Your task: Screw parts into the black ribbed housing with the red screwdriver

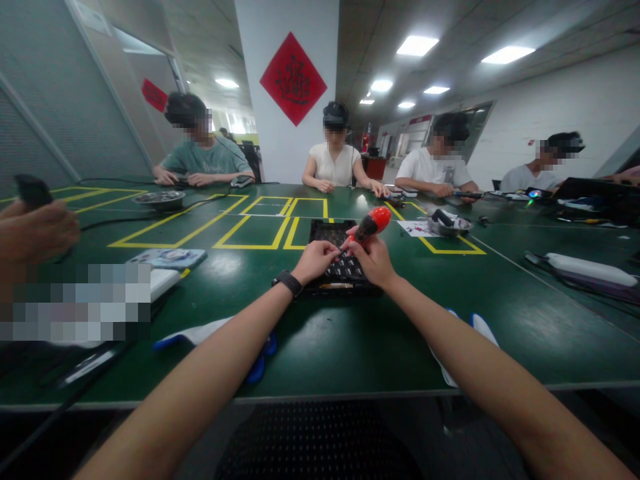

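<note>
My right hand [374, 259] grips a screwdriver [371, 224] with a red and black handle. Its handle end points up and away to the right, and its shaft side is mostly hidden by my fingers. The fingertips of my left hand [315, 261] are pinched together close to my right fingers, around something too small to make out. Both hands are above an open black case [345, 291], which holds rows of small metal pieces that look like screwdriver bits. Its raised lid [330, 231] stands at the far side.
White gloves with blue parts lie left [205, 335] and right [483, 328] of my forearms. Metal bowls [159, 200] [449, 225] stand farther off. A boxed item [170, 258] lies left. A co-worker's hand [35, 230] holds a dark object at left. Other people sit across the green table [530, 313].
</note>
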The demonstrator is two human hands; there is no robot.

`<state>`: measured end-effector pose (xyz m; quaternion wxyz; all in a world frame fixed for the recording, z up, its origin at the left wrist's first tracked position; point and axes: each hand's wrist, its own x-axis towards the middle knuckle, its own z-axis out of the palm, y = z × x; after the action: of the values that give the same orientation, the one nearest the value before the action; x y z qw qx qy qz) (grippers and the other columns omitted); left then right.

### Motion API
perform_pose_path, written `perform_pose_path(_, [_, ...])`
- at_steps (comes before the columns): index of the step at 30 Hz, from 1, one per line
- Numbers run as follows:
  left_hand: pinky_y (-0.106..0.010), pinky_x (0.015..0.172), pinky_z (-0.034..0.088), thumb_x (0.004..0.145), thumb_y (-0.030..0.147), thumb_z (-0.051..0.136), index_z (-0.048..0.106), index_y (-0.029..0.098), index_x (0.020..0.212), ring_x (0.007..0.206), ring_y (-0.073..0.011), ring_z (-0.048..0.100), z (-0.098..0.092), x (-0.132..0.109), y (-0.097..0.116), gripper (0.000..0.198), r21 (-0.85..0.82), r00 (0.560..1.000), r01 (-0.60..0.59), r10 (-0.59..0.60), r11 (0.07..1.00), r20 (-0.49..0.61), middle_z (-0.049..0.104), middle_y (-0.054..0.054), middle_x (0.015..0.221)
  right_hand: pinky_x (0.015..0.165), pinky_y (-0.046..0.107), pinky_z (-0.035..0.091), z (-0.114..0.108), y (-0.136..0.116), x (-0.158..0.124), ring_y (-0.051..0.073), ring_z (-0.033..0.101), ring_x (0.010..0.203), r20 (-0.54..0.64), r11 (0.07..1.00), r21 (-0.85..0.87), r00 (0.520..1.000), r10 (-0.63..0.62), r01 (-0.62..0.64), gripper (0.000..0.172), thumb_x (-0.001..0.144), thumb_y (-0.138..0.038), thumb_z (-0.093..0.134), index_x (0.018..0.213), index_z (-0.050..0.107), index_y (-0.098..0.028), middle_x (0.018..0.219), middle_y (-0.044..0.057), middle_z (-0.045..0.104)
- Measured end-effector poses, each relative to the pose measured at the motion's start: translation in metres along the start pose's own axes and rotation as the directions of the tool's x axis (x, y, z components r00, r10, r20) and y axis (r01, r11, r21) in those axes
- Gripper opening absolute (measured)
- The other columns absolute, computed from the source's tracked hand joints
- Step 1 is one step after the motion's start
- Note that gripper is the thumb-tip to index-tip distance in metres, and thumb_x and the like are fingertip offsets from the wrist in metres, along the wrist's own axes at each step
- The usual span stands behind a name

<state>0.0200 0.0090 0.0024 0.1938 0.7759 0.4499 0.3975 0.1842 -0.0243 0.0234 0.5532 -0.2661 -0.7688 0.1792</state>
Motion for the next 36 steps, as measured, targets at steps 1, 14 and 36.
perform_pose_path(1, [-0.023, 0.054, 0.037, 0.079, 0.035, 0.049, 0.066, 0.012, 0.072, 0.058, -0.0126, 0.055, 0.000, 0.000, 0.000, 0.029, 0.007, 1.000, -0.004, 0.004, 1.000, 0.002, 0.066, -0.005, 0.066, 0.074, 0.030, 0.045, 0.000, 0.000, 0.000, 0.015, 0.059, 0.073, 0.030, 0.999, -0.042, 0.999, -0.021, 0.022, 0.028, 0.082, -0.038, 0.050, 0.102, 0.053, -0.019, 0.083, 0.004, 0.063])
perform_pose_path(14, [-0.022, 0.055, 0.039, 0.082, 0.030, 0.042, 0.063, 0.013, 0.084, 0.058, -0.0112, 0.055, 0.003, 0.003, -0.004, 0.027, -0.131, 0.998, 0.055, -0.052, 0.990, 0.026, 0.065, -0.004, 0.068, 0.066, 0.027, 0.046, -0.005, -0.001, 0.003, 0.011, 0.056, 0.059, -0.033, 1.000, -0.012, 0.999, -0.007, 0.007, 0.025, 0.087, -0.038, 0.042, 0.103, 0.047, -0.019, 0.073, 0.000, 0.061])
perform_pose_path(36, [-0.023, 0.062, 0.035, 0.089, 0.053, 0.018, 0.069, 0.011, 0.064, 0.058, -0.0109, 0.047, -0.011, -0.014, 0.034, 0.071, -0.140, 0.953, -0.168, 0.197, 0.976, 0.230, 0.058, -0.004, 0.059, 0.027, 0.014, 0.025, 0.000, 0.000, 0.001, 0.004, 0.035, 0.025, -0.192, 0.959, 0.190, 0.951, 0.244, -0.208, 0.019, 0.085, -0.039, 0.041, 0.092, 0.040, -0.022, 0.047, -0.010, 0.053])
